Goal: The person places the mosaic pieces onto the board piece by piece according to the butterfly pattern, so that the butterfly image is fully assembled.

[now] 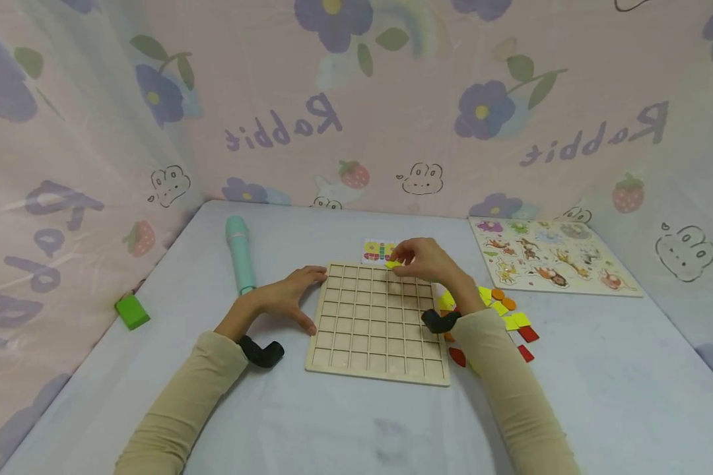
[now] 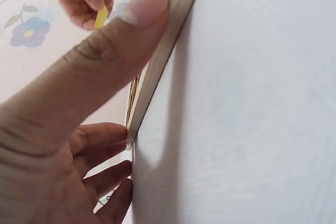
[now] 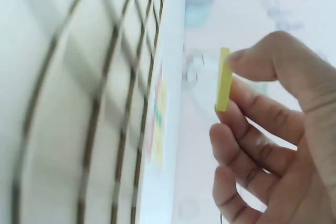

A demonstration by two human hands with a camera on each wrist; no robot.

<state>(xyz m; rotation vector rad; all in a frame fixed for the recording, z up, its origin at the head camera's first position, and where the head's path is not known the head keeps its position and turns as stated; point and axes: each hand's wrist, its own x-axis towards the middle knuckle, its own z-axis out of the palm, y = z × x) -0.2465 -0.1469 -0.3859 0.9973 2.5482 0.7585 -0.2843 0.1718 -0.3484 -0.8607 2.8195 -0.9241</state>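
Observation:
A wooden board with a square grid [image 1: 368, 323] lies on the table in front of me. My left hand [image 1: 286, 298] rests at its left edge, thumb and fingers spread; in the left wrist view the thumb [image 2: 121, 35] touches the board's side. Over the far edge of the board, my right hand [image 1: 426, 259] pinches a yellow tile [image 3: 224, 80] between thumb and fingers, raised above the grid. A small card [image 1: 375, 251] printed with a coloured pattern lies just beyond the board, partly hidden by that hand.
Loose yellow, orange and red pieces [image 1: 519, 321] are scattered right of the board, partly under my right forearm. An animal puzzle board [image 1: 552, 257] lies at the back right. A teal microphone [image 1: 240, 254] and a green block [image 1: 132, 311] are on the left.

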